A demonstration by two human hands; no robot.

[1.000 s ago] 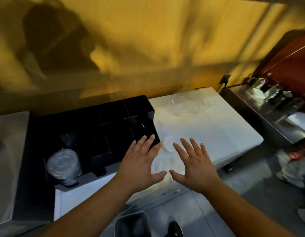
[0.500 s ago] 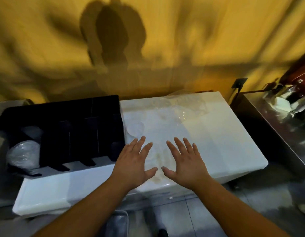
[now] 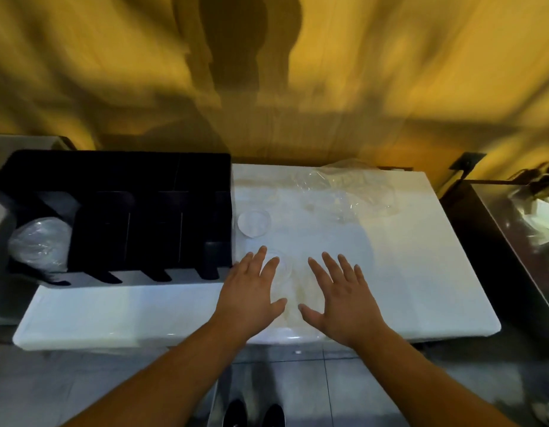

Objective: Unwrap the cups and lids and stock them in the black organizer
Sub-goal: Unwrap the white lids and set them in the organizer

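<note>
Left of frame: black organizer (image 3: pixel 128 217) on the white bench (image 3: pixel 421 272). Its leftmost slot holds a wrapped stack (image 3: pixel 39 241), plastic not yet off; the other slots are too dark to read. Just right of the organizer's wall, a round clear lid (image 3: pixel 254 222) lies flat on the bench. Lower centre: left hand (image 3: pixel 251 291) palm down, fingers straight and spread, grip wide open, holding nothing. Between the hands lies a faint clear sleeve (image 3: pixel 287 272), probably cups. Its long axis appears to run from far side to near bench edge, but it is too transparent to be sure. Right hand (image 3: pixel 337 294) is likewise flat, grip open and empty. The hands flank the sleeve; left fingertips overlap its far rim, so left is marginally nearer. Upper right of bench: crumpled loose plastic wrap (image 3: pixel 353 192). Judgement: the next move closes on the sleeve from both sides.
</note>
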